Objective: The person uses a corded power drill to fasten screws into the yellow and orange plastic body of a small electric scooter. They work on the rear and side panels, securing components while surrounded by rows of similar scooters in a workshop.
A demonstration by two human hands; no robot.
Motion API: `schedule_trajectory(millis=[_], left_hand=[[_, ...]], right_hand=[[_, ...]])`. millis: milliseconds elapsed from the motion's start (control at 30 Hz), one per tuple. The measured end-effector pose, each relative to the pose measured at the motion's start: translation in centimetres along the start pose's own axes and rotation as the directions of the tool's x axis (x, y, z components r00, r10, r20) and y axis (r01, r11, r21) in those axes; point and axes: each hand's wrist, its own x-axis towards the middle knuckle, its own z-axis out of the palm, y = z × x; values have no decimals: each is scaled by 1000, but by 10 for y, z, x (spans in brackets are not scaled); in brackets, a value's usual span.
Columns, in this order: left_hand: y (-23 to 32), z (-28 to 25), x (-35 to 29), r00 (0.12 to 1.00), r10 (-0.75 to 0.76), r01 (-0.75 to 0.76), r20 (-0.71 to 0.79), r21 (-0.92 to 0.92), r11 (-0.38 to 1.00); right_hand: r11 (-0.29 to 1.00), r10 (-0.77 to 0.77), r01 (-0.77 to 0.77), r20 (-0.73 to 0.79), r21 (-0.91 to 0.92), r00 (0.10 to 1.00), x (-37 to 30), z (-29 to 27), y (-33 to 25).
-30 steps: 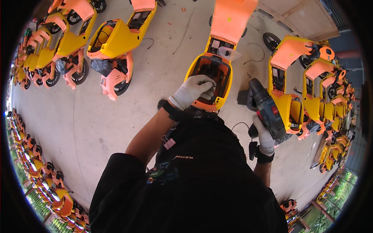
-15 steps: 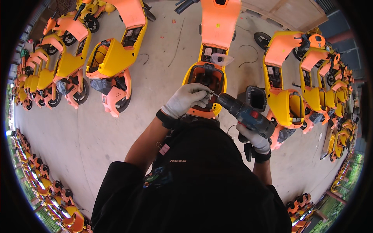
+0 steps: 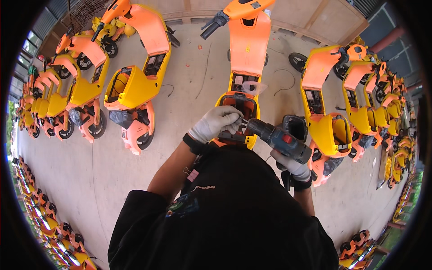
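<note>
My right hand [image 3: 293, 166], in a white glove, grips the handle of a dark blue cordless drill [image 3: 284, 142]. The drill lies tilted, its chuck and bit toward the left. At the bit's tip, my gloved left hand [image 3: 217, 123] has thumb and fingers pinched together; whatever small piece they hold is too small to name. Both hands are above the open rear compartment [image 3: 254, 112] of an orange and yellow scooter [image 3: 249, 49] straight ahead. A translucent plastic piece [image 3: 254, 87] rests on the scooter's frame, just beyond that compartment.
A black plastic bin [image 3: 294, 126] stands right of the scooter, partly behind the drill. More scooters line up at the left [image 3: 135, 90] and right [image 3: 327, 128]. Loose cables [image 3: 288, 72] lie on the concrete floor [image 3: 193, 85]. Wooden panels [image 3: 310, 18] stand at the back.
My view has tilted up, so the scooters sit lower and the front scooter's handlebar shows more. The left hand stays pinched at the drill bit; the right still grips the drill.
</note>
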Motion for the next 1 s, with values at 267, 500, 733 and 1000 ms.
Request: schedule_trajectory(millis=[267,500,733,1000], left_hand=[[7,1,10,999,12,-14,45,51,999],[3,-5,15,997,7,-6,72,-11,1000],[0,-2,17,998,-53,52,42,29,998],[-10,-5,14,993,-120,117,8,188,975]], right_hand=[[991,-127,125,-57,-38,990,7,-2,-8],[990,-121,117,-57,-75,991,8,-3,-5],[993,-99,99,-3,-60,995,8,-6,6],[986,-124,114,78,122,989,12,-7,6]])
